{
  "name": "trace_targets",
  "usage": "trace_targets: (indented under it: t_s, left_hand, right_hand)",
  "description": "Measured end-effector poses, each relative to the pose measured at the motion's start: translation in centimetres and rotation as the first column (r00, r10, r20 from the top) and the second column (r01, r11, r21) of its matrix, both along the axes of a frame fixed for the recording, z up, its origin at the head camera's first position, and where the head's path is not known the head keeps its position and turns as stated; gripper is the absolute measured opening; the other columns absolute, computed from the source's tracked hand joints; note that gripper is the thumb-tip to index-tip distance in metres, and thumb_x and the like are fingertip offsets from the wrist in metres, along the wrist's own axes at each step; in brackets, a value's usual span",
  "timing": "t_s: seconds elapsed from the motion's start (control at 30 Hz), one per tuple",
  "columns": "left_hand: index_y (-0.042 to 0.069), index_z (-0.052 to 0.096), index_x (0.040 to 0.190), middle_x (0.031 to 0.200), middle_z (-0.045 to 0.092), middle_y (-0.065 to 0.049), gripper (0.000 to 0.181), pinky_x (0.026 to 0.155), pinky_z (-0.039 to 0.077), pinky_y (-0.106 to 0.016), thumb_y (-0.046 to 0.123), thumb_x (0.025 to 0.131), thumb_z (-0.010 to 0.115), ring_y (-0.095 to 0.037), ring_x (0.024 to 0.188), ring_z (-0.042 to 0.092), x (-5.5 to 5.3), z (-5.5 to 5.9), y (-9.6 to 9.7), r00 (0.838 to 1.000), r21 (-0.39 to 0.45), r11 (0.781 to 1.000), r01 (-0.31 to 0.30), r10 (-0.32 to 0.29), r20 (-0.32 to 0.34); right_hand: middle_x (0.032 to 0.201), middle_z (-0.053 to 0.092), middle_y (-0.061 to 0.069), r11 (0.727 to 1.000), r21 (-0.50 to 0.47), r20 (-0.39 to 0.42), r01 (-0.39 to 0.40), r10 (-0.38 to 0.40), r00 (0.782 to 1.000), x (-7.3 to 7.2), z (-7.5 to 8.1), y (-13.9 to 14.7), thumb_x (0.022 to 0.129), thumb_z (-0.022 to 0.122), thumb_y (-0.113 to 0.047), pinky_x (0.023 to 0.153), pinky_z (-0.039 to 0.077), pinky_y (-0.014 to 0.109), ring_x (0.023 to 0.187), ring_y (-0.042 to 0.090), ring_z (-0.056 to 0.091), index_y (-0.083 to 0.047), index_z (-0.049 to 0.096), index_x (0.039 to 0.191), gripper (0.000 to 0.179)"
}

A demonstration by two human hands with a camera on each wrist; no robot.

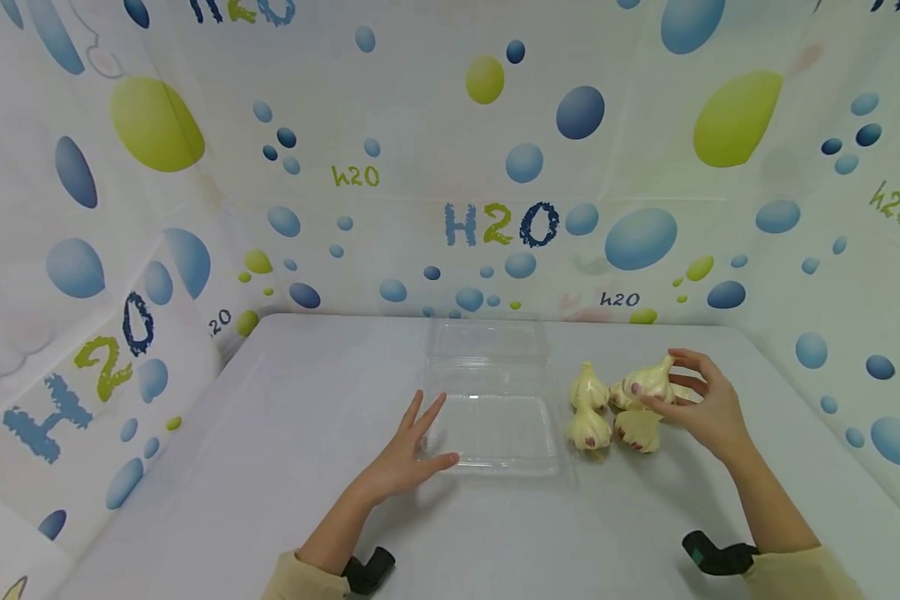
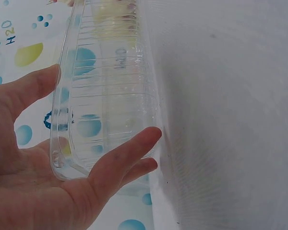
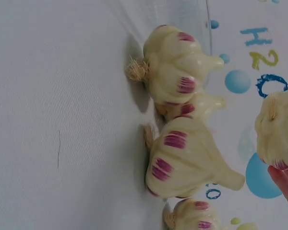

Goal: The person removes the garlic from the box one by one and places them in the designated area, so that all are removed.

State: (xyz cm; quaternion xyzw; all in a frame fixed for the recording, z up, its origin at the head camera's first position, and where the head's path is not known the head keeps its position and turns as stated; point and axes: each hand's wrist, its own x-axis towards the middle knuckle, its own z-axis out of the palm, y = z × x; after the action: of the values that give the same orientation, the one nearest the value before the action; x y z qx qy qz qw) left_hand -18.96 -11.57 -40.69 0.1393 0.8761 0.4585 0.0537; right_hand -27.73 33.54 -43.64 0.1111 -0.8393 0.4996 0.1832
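My right hand (image 1: 708, 408) pinches a garlic bulb (image 1: 648, 381) between thumb and fingers, held above the other bulbs. In the right wrist view this held garlic bulb (image 3: 278, 127) shows at the right edge, with a fingertip against it. Several more bulbs with purple streaks, one of them a near garlic bulb (image 3: 185, 158), stand grouped on the table. To their left lies a clear plastic container (image 1: 495, 433) with its lid (image 1: 487, 340) folded open toward the back. My left hand (image 1: 405, 458) spreads its fingers at the container's left side, fingertips right at the rim.
A white cloth covers the table (image 1: 285, 400). Behind it hangs a curtain (image 1: 420, 108) printed with drops and H2O lettering. Black wrist mounts sit on both forearms, near the beige sleeves (image 1: 798, 575).
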Motion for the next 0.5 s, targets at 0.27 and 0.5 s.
trace_targets:
  t_s: [0.27,0.5]
  left_hand:
    - [0.024,0.020,0.147,0.152,-0.005,-0.015,0.081,0.093,0.024,-0.067,0.030,0.082,0.068,-0.045,0.133,0.013,0.0,-0.1,0.0,1.000,0.003,1.000,0.000,0.000,0.005]
    - [0.026,0.019,0.147,0.152,-0.005,-0.015,0.081,0.093,0.023,-0.068,0.028,0.083,0.068,-0.044,0.134,0.011,-0.1,-0.2,0.0,1.000,0.006,1.000,-0.003,0.003,0.006]
  right_hand:
    - [0.126,0.043,0.002,0.997,0.045,0.002,0.061,-0.061,0.998,-1.0,-2.2,3.9,0.067,0.081,-0.035,0.063,0.051,0.020,0.101,0.009,0.053,-0.025,0.040,0.136,0.081]
    - [0.122,0.044,0.005,0.996,0.039,0.082,0.081,-0.084,0.993,3.2,2.9,1.5,0.073,0.078,-0.016,0.063,0.049,0.014,0.095,0.003,0.053,-0.016,0.041,0.135,0.072]
